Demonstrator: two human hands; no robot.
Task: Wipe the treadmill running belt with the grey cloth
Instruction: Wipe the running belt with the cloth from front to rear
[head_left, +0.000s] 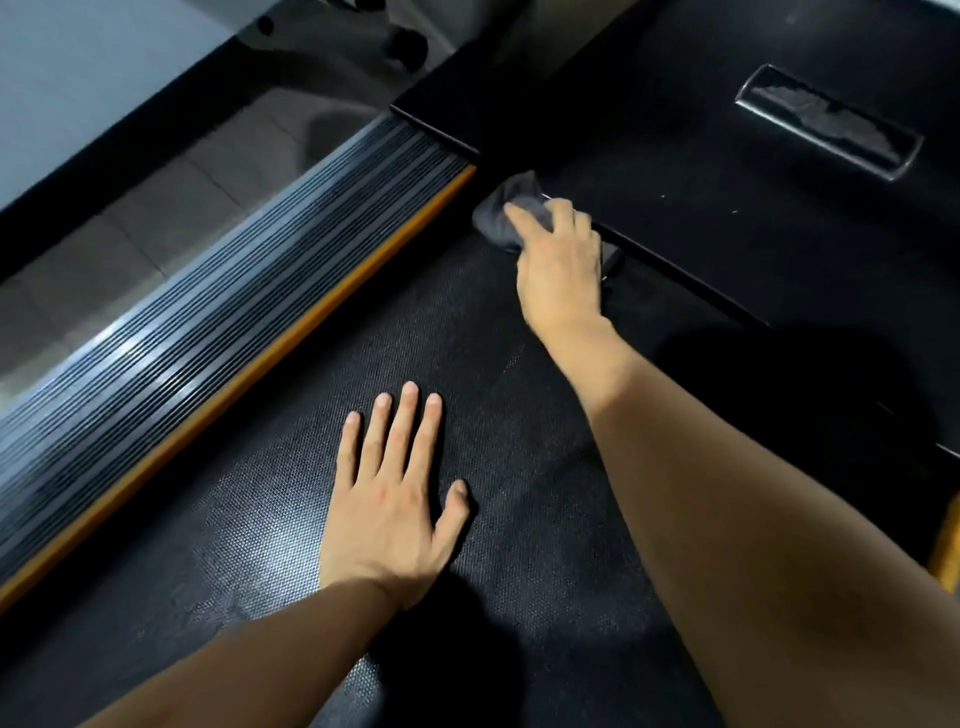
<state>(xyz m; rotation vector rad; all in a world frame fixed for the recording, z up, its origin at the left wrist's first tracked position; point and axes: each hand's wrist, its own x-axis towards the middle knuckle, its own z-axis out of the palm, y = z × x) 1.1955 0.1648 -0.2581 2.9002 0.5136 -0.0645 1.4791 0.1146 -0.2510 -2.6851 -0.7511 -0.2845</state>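
Observation:
The black textured running belt (395, 332) fills the middle of the view. My right hand (563, 270) reaches to the belt's far end and presses the crumpled grey cloth (501, 221) down where the belt meets the black motor cover (727, 218). Part of the cloth is hidden under my fingers. My left hand (400, 499) lies flat on the belt nearer to me, fingers spread, holding nothing.
A ribbed grey side rail (208, 312) with an orange strip (291, 338) runs along the belt's left edge. Beyond it is tiled floor (130, 218). The motor cover carries a worn oval badge (826, 122). Another orange strip (945, 551) shows at the right edge.

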